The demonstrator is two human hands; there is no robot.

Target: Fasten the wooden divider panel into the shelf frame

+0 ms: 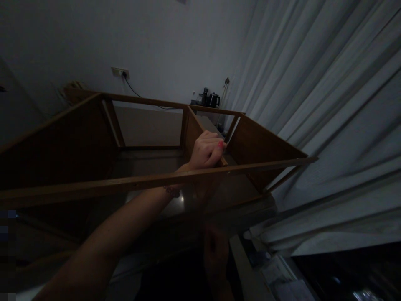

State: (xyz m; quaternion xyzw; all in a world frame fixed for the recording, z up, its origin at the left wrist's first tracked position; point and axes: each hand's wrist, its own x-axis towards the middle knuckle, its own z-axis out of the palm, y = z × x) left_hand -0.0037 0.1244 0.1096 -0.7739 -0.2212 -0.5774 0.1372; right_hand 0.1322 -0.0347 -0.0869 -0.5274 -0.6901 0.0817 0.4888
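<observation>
My left hand (206, 150) is closed over the top edge of a wooden divider (192, 140) near its front end. The forearm comes from the lower left and passes behind the front rail (156, 180) of a brown wooden frame; a bracelet (172, 191) circles the wrist. The divider splits the frame into two open bays, with a side panel (263, 146) on the right. Low in front of the frame, close to my body, is my right hand (216, 246). It is dark and blurred, and its fingers cannot be made out clearly.
Behind the frame a black kettle (214, 100) stands beside other dark items against the wall. A cord runs from a wall outlet (120, 72). Long pale curtains (341, 104) hang along the right side. Papers or boxes (278, 269) lie at the lower right.
</observation>
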